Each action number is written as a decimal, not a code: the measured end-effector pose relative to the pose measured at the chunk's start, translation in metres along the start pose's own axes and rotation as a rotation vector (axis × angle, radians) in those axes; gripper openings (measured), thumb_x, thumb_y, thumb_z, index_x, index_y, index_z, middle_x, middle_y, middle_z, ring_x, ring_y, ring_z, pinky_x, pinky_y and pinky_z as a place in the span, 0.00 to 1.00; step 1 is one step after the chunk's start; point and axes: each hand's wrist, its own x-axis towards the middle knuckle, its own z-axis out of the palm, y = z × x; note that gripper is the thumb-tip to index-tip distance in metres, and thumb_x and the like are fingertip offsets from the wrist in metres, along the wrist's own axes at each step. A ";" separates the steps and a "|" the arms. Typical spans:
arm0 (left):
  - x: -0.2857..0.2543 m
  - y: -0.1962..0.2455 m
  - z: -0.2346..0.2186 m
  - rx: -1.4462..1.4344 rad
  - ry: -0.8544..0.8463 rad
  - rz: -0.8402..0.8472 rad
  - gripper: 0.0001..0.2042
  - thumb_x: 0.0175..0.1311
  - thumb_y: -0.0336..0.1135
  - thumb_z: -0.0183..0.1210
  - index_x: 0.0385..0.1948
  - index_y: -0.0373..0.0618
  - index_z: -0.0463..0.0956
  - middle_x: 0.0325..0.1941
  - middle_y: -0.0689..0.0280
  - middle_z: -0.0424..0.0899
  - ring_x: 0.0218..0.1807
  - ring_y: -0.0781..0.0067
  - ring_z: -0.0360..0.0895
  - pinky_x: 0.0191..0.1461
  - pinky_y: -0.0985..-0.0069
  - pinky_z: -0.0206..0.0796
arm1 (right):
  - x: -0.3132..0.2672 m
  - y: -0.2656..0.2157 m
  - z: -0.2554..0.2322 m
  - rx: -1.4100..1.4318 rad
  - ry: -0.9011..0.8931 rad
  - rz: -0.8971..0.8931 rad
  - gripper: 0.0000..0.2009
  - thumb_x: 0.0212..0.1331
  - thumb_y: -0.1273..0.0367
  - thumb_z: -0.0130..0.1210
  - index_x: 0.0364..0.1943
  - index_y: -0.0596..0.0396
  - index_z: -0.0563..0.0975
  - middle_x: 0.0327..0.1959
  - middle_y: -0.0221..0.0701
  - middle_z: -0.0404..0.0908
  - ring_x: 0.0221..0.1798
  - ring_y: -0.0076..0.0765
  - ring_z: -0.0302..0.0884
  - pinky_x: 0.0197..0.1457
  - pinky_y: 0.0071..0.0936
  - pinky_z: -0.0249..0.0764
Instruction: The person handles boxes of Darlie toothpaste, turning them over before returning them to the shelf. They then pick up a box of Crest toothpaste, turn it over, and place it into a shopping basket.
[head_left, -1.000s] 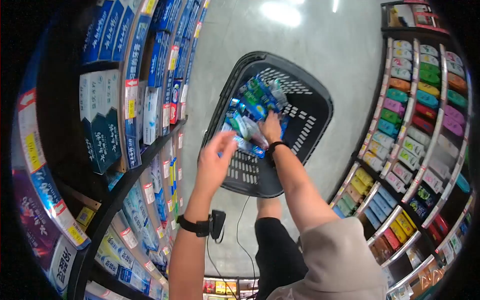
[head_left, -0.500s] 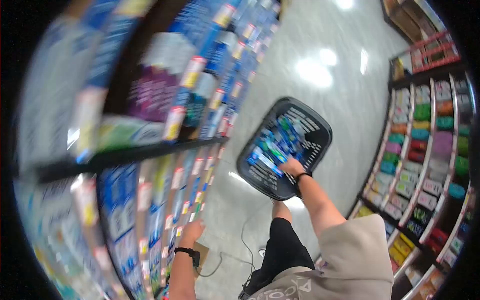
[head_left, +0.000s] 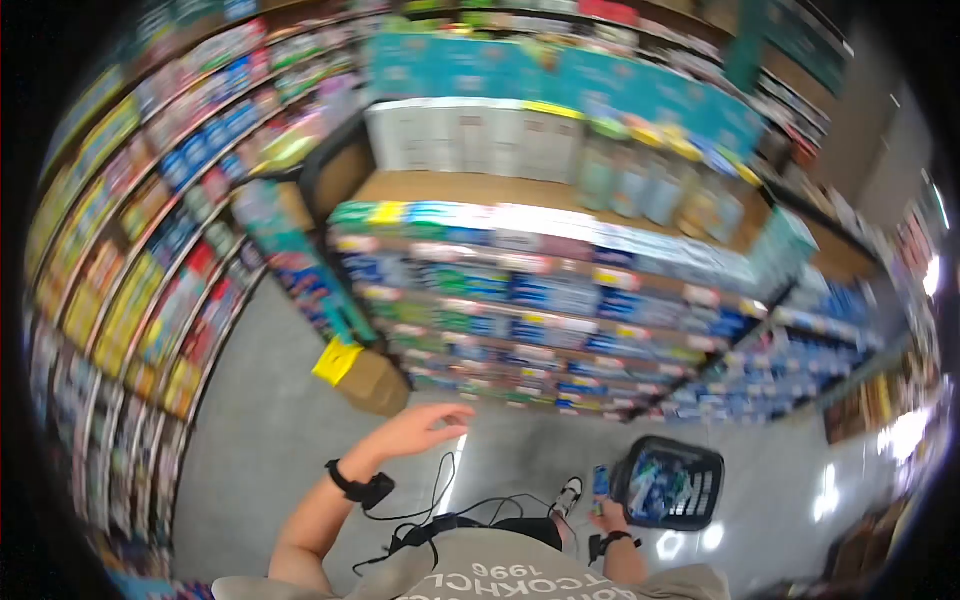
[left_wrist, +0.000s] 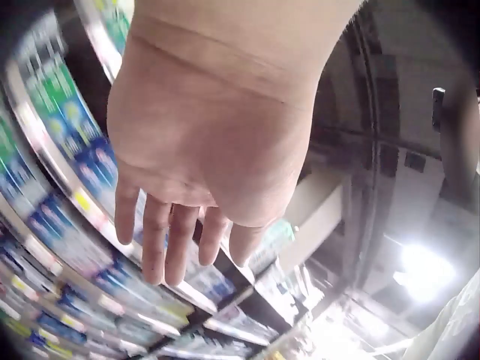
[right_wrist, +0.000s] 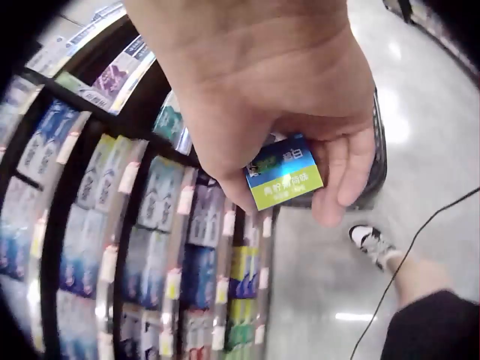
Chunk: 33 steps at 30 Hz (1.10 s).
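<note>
My right hand grips a small blue and lime-green toothpaste box between thumb and fingers, its printed end facing the right wrist camera. In the head view the hand is low, just left of a dark plastic shopping basket. Shiny blue and green packages lie inside that basket. My left hand is held out in front of the body, fingers loosely extended and nothing in it. The left wrist view shows its palm, with shelves of boxes behind.
A long shelf unit packed with boxed goods spans the front. More stocked shelves curve along the left. On the floor stands a brown carton with a yellow sign. Thin cables hang near the legs and a shoe.
The head view has swung round to face the shelf unit. My right hand, earlier inside the basket, is now beside it with the toothpaste box. The left hand stays empty.
</note>
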 end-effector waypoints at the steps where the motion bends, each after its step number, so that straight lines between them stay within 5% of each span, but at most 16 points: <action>1: -0.058 -0.018 -0.025 -0.033 0.132 -0.049 0.19 0.74 0.43 0.61 0.60 0.43 0.76 0.51 0.61 0.87 0.53 0.68 0.83 0.59 0.67 0.74 | -0.031 -0.014 0.059 -0.113 -0.014 0.027 0.18 0.54 0.60 0.71 0.42 0.58 0.82 0.28 0.41 0.84 0.23 0.40 0.83 0.24 0.35 0.82; 4: -0.199 -0.076 -0.061 -0.112 0.459 -0.208 0.18 0.74 0.42 0.61 0.59 0.43 0.77 0.52 0.62 0.86 0.53 0.70 0.82 0.60 0.69 0.73 | -0.092 -0.043 0.211 -0.360 -0.265 -0.067 0.19 0.56 0.57 0.70 0.41 0.59 0.82 0.27 0.38 0.84 0.24 0.32 0.84 0.24 0.29 0.79; 7: -0.289 -0.130 -0.063 -0.351 0.699 -0.308 0.18 0.75 0.42 0.61 0.59 0.43 0.77 0.51 0.61 0.85 0.52 0.71 0.82 0.59 0.71 0.73 | -0.114 -0.076 0.338 -0.894 -0.643 -0.437 0.23 0.54 0.52 0.72 0.41 0.58 0.84 0.27 0.32 0.85 0.24 0.25 0.80 0.29 0.24 0.75; 8: -0.304 -0.140 -0.066 -0.361 0.744 -0.306 0.19 0.75 0.42 0.60 0.61 0.44 0.76 0.52 0.60 0.84 0.52 0.70 0.82 0.58 0.71 0.73 | -0.227 -0.128 0.383 -1.049 -0.649 -0.526 0.26 0.53 0.49 0.73 0.44 0.59 0.84 0.28 0.30 0.85 0.27 0.25 0.80 0.34 0.27 0.77; 10: -0.327 -0.150 -0.062 -0.381 0.839 -0.308 0.21 0.76 0.43 0.58 0.65 0.44 0.72 0.54 0.58 0.83 0.52 0.70 0.82 0.57 0.71 0.74 | -0.270 -0.155 0.442 -1.120 -0.841 -0.896 0.31 0.53 0.48 0.73 0.50 0.61 0.82 0.33 0.36 0.87 0.35 0.32 0.83 0.43 0.32 0.79; 11: -0.331 -0.148 -0.060 -0.437 0.886 -0.332 0.23 0.77 0.44 0.57 0.67 0.45 0.70 0.55 0.58 0.83 0.52 0.69 0.82 0.56 0.71 0.74 | -0.324 -0.180 0.466 -1.106 -0.930 -1.061 0.32 0.52 0.48 0.73 0.51 0.61 0.82 0.35 0.39 0.87 0.37 0.35 0.84 0.45 0.33 0.79; 16: -0.323 -0.129 -0.080 -0.774 0.994 -0.251 0.28 0.79 0.48 0.53 0.75 0.49 0.59 0.59 0.57 0.79 0.49 0.68 0.83 0.55 0.68 0.74 | -0.408 -0.221 0.547 -1.130 -1.238 -1.234 0.24 0.53 0.60 0.73 0.50 0.58 0.80 0.40 0.43 0.87 0.45 0.51 0.85 0.49 0.40 0.78; 21: -0.290 -0.125 -0.126 -0.607 0.977 -0.265 0.20 0.74 0.44 0.60 0.60 0.45 0.72 0.40 0.66 0.78 0.38 0.76 0.80 0.35 0.77 0.76 | -0.409 -0.234 0.577 -0.945 -1.274 -1.395 0.31 0.47 0.68 0.77 0.59 0.54 0.77 0.54 0.40 0.82 0.57 0.49 0.81 0.58 0.41 0.78; 23: -0.272 -0.127 -0.150 -0.556 0.919 -0.245 0.17 0.73 0.42 0.61 0.56 0.43 0.75 0.40 0.68 0.77 0.37 0.78 0.79 0.35 0.76 0.76 | -0.395 -0.232 0.584 -0.733 -1.225 -1.544 0.40 0.49 0.69 0.77 0.70 0.50 0.70 0.55 0.36 0.79 0.59 0.43 0.79 0.55 0.37 0.80; 26: -0.237 -0.130 -0.191 -0.492 0.871 -0.234 0.17 0.69 0.42 0.63 0.52 0.41 0.77 0.41 0.70 0.75 0.38 0.80 0.76 0.36 0.78 0.74 | -0.389 -0.245 0.575 -0.354 -1.284 -0.864 0.44 0.52 0.69 0.76 0.75 0.47 0.64 0.53 0.29 0.75 0.58 0.33 0.78 0.51 0.30 0.81; 27: -0.221 -0.130 -0.203 -0.454 0.863 -0.221 0.18 0.68 0.42 0.64 0.52 0.41 0.77 0.41 0.70 0.75 0.40 0.80 0.76 0.38 0.78 0.73 | -0.375 -0.244 0.579 -0.226 -1.272 -0.854 0.43 0.57 0.70 0.73 0.76 0.46 0.61 0.52 0.25 0.71 0.54 0.25 0.75 0.45 0.24 0.80; 33: -0.142 -0.133 -0.227 -0.411 0.736 -0.030 0.21 0.68 0.44 0.63 0.58 0.44 0.74 0.43 0.69 0.75 0.46 0.79 0.71 0.51 0.79 0.64 | -0.353 -0.265 0.575 0.040 -1.199 -0.614 0.32 0.63 0.65 0.67 0.70 0.53 0.67 0.50 0.26 0.78 0.48 0.18 0.75 0.39 0.18 0.73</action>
